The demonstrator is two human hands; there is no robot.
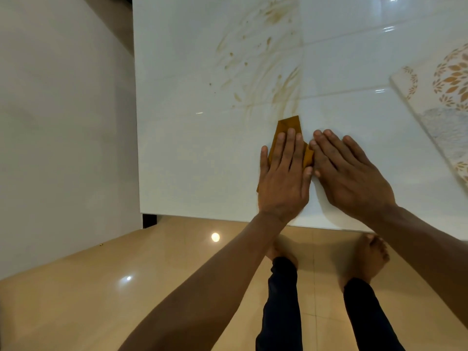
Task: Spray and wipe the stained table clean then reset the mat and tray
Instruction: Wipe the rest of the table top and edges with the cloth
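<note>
A white glossy tiled table (192, 158) carries brown smeared stains (263, 72) across its middle and far part. A folded mustard-brown cloth (288, 126) lies flat near the front edge, just below the stains. My left hand (283, 178) presses flat on the cloth with fingers spread. Beside it, my right hand (349, 176) lies flat on the table, its fingertips touching the cloth's right edge. Most of the cloth is hidden under my left hand. A cream mat (440, 102) with orange leaf patterns lies at the right edge of the table.
A pale wall (63, 122) runs along the left side of the table. The table's front edge (202, 217) is close to my body. Below it is a shiny beige tiled floor (101, 300) with my bare feet (364, 259) on it.
</note>
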